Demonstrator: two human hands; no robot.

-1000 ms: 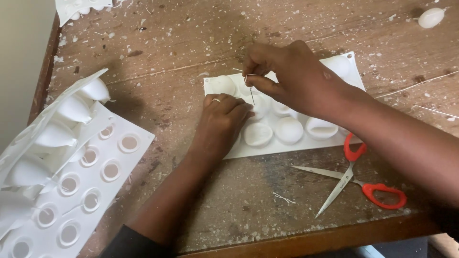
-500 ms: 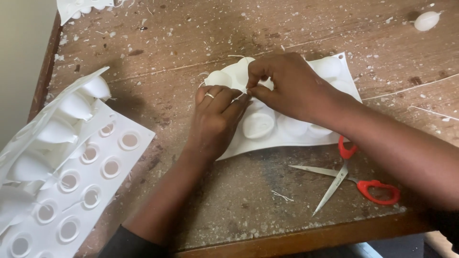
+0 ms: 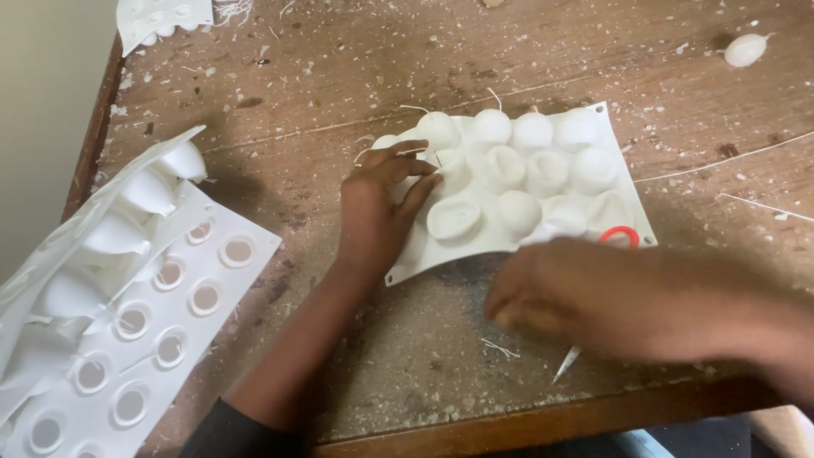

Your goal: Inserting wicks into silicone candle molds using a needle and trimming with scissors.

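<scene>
**Left hand on the white mould, right hand low over the scissors**

Beside the stacked moulds [image 3: 127,314], the left hand [image 3: 377,208] presses flat, fingers together, on the silicone mould [image 3: 526,178]. The blurred right hand [image 3: 585,297] covers the scissors [image 3: 623,236]; its grip I cannot tell.

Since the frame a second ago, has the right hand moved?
Yes. The right hand left the white mould and came toward the near table edge, now over the scissors.
</scene>
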